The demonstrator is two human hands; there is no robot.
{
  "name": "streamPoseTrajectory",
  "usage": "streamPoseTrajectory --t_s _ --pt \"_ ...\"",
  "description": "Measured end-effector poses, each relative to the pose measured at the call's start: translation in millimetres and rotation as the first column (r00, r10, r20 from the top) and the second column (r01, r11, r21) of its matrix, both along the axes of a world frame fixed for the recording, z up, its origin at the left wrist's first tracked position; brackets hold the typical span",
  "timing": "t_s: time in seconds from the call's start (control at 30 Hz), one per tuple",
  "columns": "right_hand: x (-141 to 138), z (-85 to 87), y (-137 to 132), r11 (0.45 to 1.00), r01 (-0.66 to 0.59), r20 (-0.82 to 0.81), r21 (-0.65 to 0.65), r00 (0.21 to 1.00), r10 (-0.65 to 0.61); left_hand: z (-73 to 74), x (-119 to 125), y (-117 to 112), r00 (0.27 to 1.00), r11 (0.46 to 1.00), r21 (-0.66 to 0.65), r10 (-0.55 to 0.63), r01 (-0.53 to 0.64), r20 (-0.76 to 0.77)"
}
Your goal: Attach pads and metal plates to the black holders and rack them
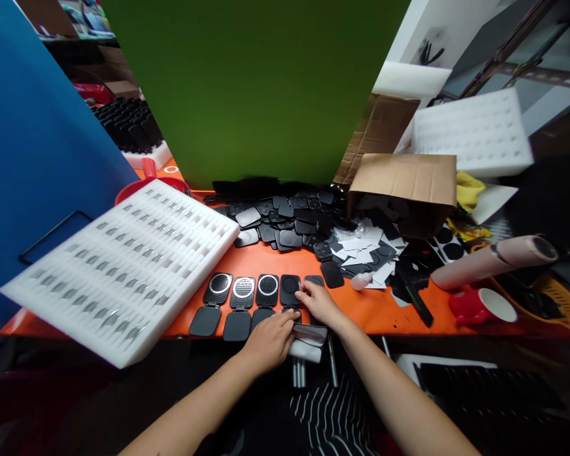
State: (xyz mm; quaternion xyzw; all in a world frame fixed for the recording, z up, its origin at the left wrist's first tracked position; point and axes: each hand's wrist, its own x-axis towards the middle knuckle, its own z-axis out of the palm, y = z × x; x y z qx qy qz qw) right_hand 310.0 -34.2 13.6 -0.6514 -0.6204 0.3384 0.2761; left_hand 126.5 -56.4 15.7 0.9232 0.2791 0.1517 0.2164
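Note:
A row of opened black compact cases [244, 296] lies along the near edge of the orange table [380, 304]; three show round metal-rimmed insets. My left hand [270, 341] rests at the table edge, its fingers on a small stack of flat rectangular pieces [308, 339]. My right hand [317, 300] lies over the rightmost open case [290, 289], its fingertips touching it. Whether it pinches a small piece is hidden.
A white foam tray [123, 266] with slotted parts tilts at the left. Behind the row lies a heap of black cases [285, 218] and white paper bits [365, 244]. A cardboard box [403, 190], a pink roll [494, 259] and a red cup [477, 305] stand at the right.

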Motion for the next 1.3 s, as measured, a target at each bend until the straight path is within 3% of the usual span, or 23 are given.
streamPoseTrajectory --t_s 0.37,0.57,0.7,0.8,0.93,1.03,1.13,1.23,1.3 --pt "2.2 6.1 5.7 0.996 -0.085 0.069 -0.037 0.994 0.087 1.5 -1.4 0.4 0.999 0.999 -0.033 -0.009 0.008 -0.043" --pt "-1.5 13.6 8.3 0.989 -0.119 0.346 -0.084 0.927 0.141 0.7 -0.9 1.8 0.998 0.999 -0.032 -0.032 0.031 -0.050" --pt "-5.5 16.7 20.5 0.997 0.047 0.548 -0.058 0.836 -0.007 0.1 -1.3 1.8 0.997 0.999 -0.032 -0.040 0.038 -0.061" --pt "-9.9 19.3 33.0 0.977 0.213 0.589 -0.023 0.792 -0.158 0.6 -1.7 0.7 0.998 0.999 -0.033 -0.037 0.035 -0.056" --pt "-11.6 30.4 35.3 0.975 0.221 0.470 -0.003 0.861 -0.193 8.0 -0.6 2.4 0.999 0.996 -0.088 -0.027 0.023 -0.048" --pt "-3.2 43.5 16.8 0.983 0.182 0.382 0.007 0.908 -0.171 22.1 2.4 7.3 0.999 0.979 -0.205 0.014 -0.023 -0.049" --pt "8.4 52.0 -18.7 0.988 0.145 0.007 -0.051 0.989 -0.145 38.9 6.5 10.2 0.995 0.940 -0.328 0.102 -0.090 0.020" --pt "11.4 50.6 -60.8 0.994 0.050 -0.467 -0.093 0.880 -0.088 47.5 10.6 6.5 0.976 0.893 -0.434 0.185 -0.119 0.113" --pt "7.0 45.4 -84.8 0.993 0.043 -0.556 -0.111 0.825 -0.098 46.6 12.7 1.7 0.975 0.859 -0.506 0.166 -0.070 0.147"
